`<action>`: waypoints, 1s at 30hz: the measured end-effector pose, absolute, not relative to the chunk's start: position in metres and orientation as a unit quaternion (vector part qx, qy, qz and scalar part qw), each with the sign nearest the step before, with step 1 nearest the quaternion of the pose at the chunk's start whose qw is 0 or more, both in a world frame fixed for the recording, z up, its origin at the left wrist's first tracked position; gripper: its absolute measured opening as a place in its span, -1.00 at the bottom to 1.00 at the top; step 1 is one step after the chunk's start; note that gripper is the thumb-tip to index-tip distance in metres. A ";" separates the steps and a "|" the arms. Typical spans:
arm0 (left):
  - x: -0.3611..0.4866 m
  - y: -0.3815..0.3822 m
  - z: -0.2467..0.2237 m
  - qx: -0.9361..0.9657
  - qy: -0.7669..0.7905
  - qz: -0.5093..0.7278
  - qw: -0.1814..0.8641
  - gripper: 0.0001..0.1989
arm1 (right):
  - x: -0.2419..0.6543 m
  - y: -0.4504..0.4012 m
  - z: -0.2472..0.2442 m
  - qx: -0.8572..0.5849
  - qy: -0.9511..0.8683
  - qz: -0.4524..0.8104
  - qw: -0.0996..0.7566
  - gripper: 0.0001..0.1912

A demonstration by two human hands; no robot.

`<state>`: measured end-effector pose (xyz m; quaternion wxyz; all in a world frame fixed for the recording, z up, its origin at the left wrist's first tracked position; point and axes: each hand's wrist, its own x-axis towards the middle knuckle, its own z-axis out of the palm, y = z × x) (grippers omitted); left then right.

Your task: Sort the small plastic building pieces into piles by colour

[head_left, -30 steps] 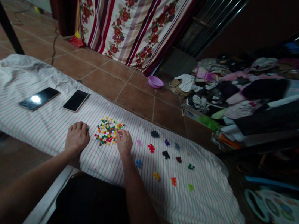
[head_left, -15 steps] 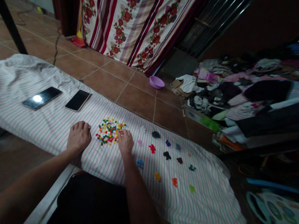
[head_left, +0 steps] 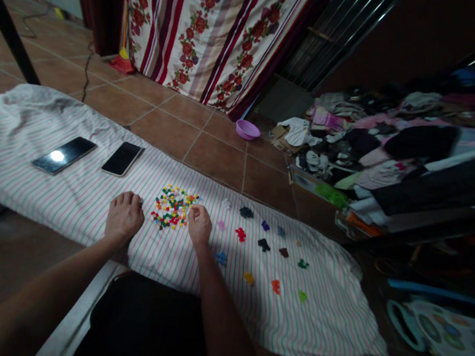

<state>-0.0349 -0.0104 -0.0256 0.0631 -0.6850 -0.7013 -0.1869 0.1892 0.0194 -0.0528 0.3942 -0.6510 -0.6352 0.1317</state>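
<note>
On the striped cloth (head_left: 153, 255), my left hand (head_left: 125, 215) rests knuckles up, left of a pile of small multicoloured beads (head_left: 172, 210). Its fingers look curled under, so anything inside is hidden. At the pile's right edge my right hand (head_left: 199, 227) has thumb and index finger pinched together; whatever is between the tips is too small to make out. Right of it lie small groups sorted by colour, among them red pieces (head_left: 240, 234), black pieces (head_left: 263, 245), blue pieces (head_left: 221, 258), yellow pieces (head_left: 248, 278), orange pieces (head_left: 276, 286) and light green pieces (head_left: 302, 296).
Two phones, a larger phone (head_left: 65, 155) and a smaller phone (head_left: 122, 158), lie on the cloth at left. Beyond the far edge, a pink basin (head_left: 247, 130) sits on the tiled floor. Clothes (head_left: 361, 137) are heaped at right, near a patterned curtain (head_left: 211, 29).
My right hand has turned slightly at the pile's edge, its fingers drawn closer together. My left hand stays in place. The whole view has shifted a little.
</note>
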 end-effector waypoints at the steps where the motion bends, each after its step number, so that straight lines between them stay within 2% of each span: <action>1: -0.035 -0.011 -0.025 -0.686 -0.701 -0.185 0.064 -0.77 | 0.189 0.019 -0.053 -0.648 -0.636 0.130 0.397 -0.81; 11: -0.036 -0.011 -0.026 -0.687 -0.699 -0.186 0.073 -0.77 | 0.197 0.019 -0.056 -0.630 -0.655 0.150 0.389 -0.67; 22: -0.037 -0.012 -0.028 -0.689 -0.697 -0.176 0.091 -0.74 | 0.203 0.013 -0.057 -0.630 -0.618 0.196 0.427 -0.82; 30: -0.036 -0.013 -0.027 -0.690 -0.697 -0.174 0.090 -0.72 | 0.225 0.002 -0.053 -0.625 -0.592 0.206 0.465 -0.76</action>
